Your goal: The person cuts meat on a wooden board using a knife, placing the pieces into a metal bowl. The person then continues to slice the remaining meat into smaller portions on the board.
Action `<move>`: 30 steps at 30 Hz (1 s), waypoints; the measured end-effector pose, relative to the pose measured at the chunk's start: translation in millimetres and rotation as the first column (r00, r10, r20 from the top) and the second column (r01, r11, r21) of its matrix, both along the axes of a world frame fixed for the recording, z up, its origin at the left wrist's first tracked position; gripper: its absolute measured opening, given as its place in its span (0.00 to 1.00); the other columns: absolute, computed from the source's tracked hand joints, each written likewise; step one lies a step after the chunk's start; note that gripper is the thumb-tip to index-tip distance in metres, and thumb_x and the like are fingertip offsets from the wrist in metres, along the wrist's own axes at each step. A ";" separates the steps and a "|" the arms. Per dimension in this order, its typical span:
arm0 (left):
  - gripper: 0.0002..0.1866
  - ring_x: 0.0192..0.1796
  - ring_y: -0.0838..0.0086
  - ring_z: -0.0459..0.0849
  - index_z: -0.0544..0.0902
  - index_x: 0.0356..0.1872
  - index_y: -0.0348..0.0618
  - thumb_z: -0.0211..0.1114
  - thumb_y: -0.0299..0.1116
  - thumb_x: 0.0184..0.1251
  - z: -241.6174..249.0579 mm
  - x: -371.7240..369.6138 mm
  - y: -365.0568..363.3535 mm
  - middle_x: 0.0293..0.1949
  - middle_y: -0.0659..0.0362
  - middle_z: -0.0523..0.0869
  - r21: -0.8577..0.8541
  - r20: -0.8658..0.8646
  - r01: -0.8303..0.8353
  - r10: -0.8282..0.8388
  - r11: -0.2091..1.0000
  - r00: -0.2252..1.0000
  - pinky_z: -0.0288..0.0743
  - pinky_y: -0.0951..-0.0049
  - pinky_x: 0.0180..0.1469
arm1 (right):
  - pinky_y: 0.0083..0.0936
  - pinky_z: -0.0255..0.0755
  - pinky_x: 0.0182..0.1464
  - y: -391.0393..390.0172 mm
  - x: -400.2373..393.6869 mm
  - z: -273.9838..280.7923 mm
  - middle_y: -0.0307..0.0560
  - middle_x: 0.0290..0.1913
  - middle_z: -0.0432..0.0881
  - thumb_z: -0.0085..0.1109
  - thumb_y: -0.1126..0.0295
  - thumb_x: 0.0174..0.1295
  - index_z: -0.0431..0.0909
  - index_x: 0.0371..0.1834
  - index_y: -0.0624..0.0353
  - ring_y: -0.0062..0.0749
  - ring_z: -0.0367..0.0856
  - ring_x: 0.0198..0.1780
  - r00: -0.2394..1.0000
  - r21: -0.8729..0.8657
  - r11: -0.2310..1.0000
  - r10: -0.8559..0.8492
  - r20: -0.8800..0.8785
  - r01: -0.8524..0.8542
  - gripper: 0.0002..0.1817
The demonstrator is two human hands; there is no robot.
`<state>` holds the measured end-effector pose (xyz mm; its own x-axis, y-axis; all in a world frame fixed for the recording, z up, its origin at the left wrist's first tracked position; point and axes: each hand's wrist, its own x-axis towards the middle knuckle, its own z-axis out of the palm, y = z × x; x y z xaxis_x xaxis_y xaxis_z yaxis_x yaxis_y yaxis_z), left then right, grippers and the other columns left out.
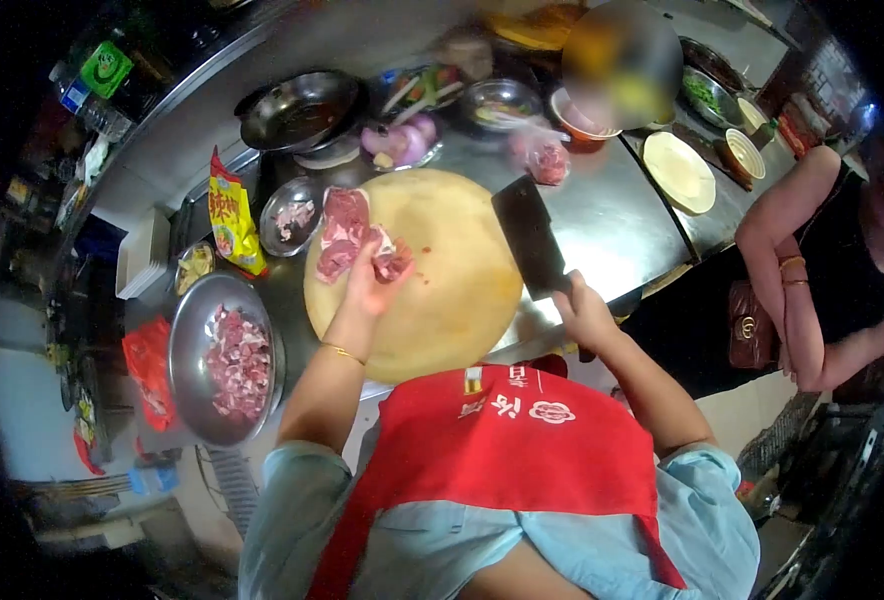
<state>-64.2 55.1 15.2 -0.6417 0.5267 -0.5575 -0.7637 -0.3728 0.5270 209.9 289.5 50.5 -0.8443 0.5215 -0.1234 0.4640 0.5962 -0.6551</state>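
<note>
On the left side of the round chopping board (442, 290) lies a slab of raw meat (345, 225). My left hand (370, 285) is closed around a smaller piece of raw meat (394, 262) just beside that slab. Gripped by its handle in my right hand (584, 312), a dark cleaver (530, 235) is raised over the right edge of the board. Tiny red scraps dot the board near my left hand. Left of the board, a large metal bowl (184, 350) holds many cut meat pieces (239, 362).
A small metal bowl (292, 190) with meat bits and a yellow packet (234, 215) stand left of the board. Behind it are a dark wok (297, 110), purple onions (402, 140) and a plastic bag of meat (547, 160). Another person's arm (777, 230) is at the right.
</note>
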 end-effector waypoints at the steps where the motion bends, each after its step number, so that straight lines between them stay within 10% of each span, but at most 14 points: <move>1: 0.10 0.47 0.66 0.82 0.79 0.31 0.50 0.61 0.43 0.65 -6.5 -5.0 -2.6 0.38 0.57 0.85 0.082 0.015 0.008 -0.009 0.997 1.000 0.69 0.55 0.62 | 0.48 0.72 0.38 -0.4 1.3 -8.4 0.66 0.27 0.79 0.53 0.63 0.64 0.65 0.48 0.69 0.63 0.80 0.33 1.000 0.026 1.000 -0.012 -0.024 0.013 0.19; 10: 0.13 0.38 0.79 0.75 0.78 0.50 0.49 0.61 0.26 0.64 -49.8 -25.1 -22.1 0.35 0.67 0.79 0.227 -0.228 0.239 -0.187 0.944 0.955 0.71 0.68 0.55 | 0.48 0.73 0.47 -23.0 1.3 -11.0 0.67 0.39 0.82 0.53 0.60 0.64 0.70 0.51 0.62 0.59 0.82 0.43 0.989 -0.042 0.993 -0.109 0.099 0.114 0.19; 14: 0.21 0.41 0.85 0.77 0.73 0.60 0.49 0.60 0.24 0.67 -12.4 -0.7 -7.8 0.45 0.69 0.82 -0.127 -0.338 0.090 -0.128 0.988 0.932 0.72 0.79 0.45 | 0.51 0.71 0.42 -29.6 1.4 -8.2 0.67 0.33 0.79 0.51 0.59 0.66 0.63 0.48 0.62 0.65 0.78 0.39 0.994 -0.021 0.993 -0.112 -0.003 0.112 0.18; 17: 0.20 0.45 0.76 0.80 0.78 0.56 0.47 0.61 0.21 0.62 -38.0 -28.1 -17.6 0.43 0.62 0.85 -0.352 -0.648 0.221 -0.407 0.909 0.644 0.75 0.72 0.44 | 0.51 0.71 0.40 -36.4 -2.5 -2.9 0.66 0.31 0.79 0.50 0.60 0.66 0.62 0.46 0.61 0.65 0.78 0.37 0.994 0.010 0.994 -0.108 0.000 0.108 0.17; 18: 0.19 0.44 0.71 0.81 0.79 0.53 0.46 0.62 0.20 0.60 -31.6 -26.4 -20.0 0.42 0.59 0.85 -0.532 -0.815 -0.022 -0.505 0.846 0.285 0.75 0.69 0.44 | 0.51 0.71 0.40 -39.1 -3.5 0.0 0.66 0.31 0.79 0.50 0.60 0.66 0.62 0.46 0.61 0.65 0.78 0.37 0.995 0.019 0.995 -0.099 0.010 0.098 0.16; 20: 0.18 0.43 0.62 0.82 0.82 0.48 0.43 0.63 0.18 0.54 -8.9 -7.4 -22.5 0.39 0.53 0.85 -0.454 -0.545 -0.591 -0.732 0.667 -0.408 0.76 0.64 0.45 | 0.52 0.71 0.39 -45.7 -4.0 7.5 0.65 0.30 0.79 0.50 0.61 0.66 0.62 0.45 0.61 0.64 0.78 0.36 0.996 0.043 0.996 -0.079 0.034 0.078 0.16; 23: 0.19 0.48 0.53 0.80 0.83 0.49 0.42 0.61 0.22 0.53 9.8 27.9 -15.2 0.43 0.47 0.83 -0.746 -0.368 -0.454 -0.870 0.487 -0.329 0.74 0.59 0.51 | 0.53 0.72 0.39 -48.4 -8.1 12.9 0.63 0.30 0.80 0.49 0.61 0.66 0.63 0.46 0.60 0.62 0.80 0.35 0.991 0.078 0.997 -0.037 0.131 0.027 0.15; 27: 0.25 0.49 0.52 0.81 0.78 0.57 0.42 0.63 0.26 0.54 -7.9 26.6 -41.4 0.52 0.48 0.82 -0.522 -0.560 -0.354 -0.625 0.776 -0.543 0.75 0.59 0.54 | 0.47 0.74 0.41 -37.4 -8.2 -0.7 0.62 0.35 0.82 0.53 0.60 0.64 0.68 0.52 0.59 0.57 0.82 0.38 0.988 0.107 0.994 -0.019 0.153 0.002 0.18; 30: 0.17 0.42 0.54 0.82 0.79 0.47 0.41 0.66 0.29 0.55 -33.3 29.9 -56.1 0.45 0.50 0.82 -0.599 -0.787 -0.237 -0.617 0.765 -0.001 0.76 0.59 0.49 | 0.48 0.72 0.40 -65.7 -7.6 50.9 0.63 0.32 0.80 0.54 0.60 0.65 0.67 0.51 0.61 0.61 0.80 0.37 0.990 0.003 1.000 -0.017 0.139 0.017 0.19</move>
<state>-34.3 -1.0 -18.1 -0.6659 0.6949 0.2714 0.6011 0.2843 0.7469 202.2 223.8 101.4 -0.8102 0.5358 -0.2377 0.5602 0.5887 -0.5828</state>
